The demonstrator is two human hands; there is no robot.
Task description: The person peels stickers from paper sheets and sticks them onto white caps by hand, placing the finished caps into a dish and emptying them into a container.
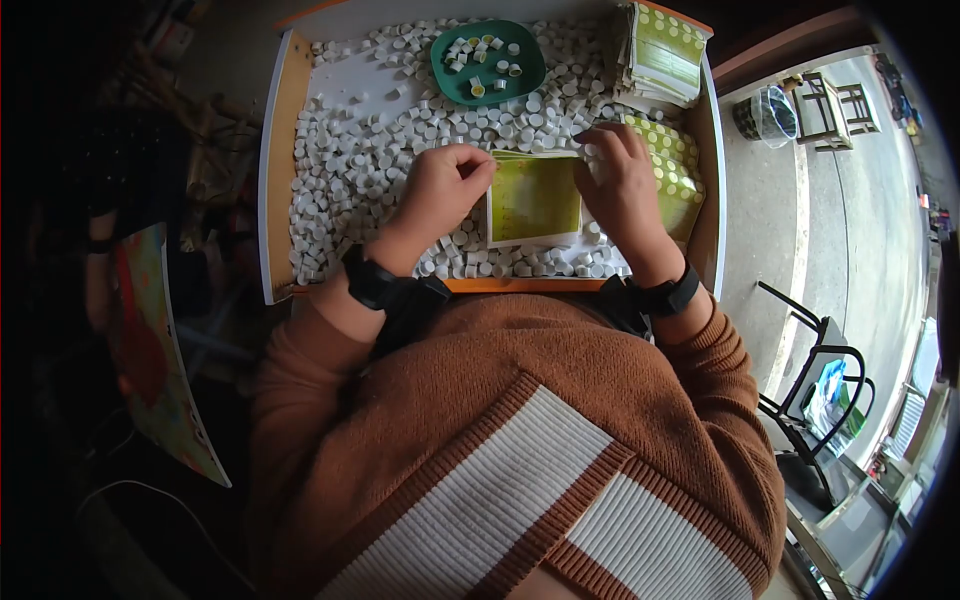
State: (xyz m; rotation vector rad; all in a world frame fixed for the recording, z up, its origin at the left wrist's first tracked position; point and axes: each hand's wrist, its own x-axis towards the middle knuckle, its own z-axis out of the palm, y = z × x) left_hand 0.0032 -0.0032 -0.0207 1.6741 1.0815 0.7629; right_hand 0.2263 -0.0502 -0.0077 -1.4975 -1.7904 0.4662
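Observation:
A stack of yellow-green sheets with white borders lies in front of me on a layer of small white caps. My left hand is at the stack's upper left corner, thumb and forefinger pinched together; what lies between them, if anything, is too small to make out. Over the right edge of the stack, my right hand has its thumb and curved fingers apart, and I see nothing held in it. Beside that hand lie green sheets with pale dots, partly covered by it.
A green tray holding several caps stands toward the back. Another pile of dotted green sheets fills the back right corner. Raised wooden walls border the work surface. A black-framed chair and a wooden stool stand off to the right.

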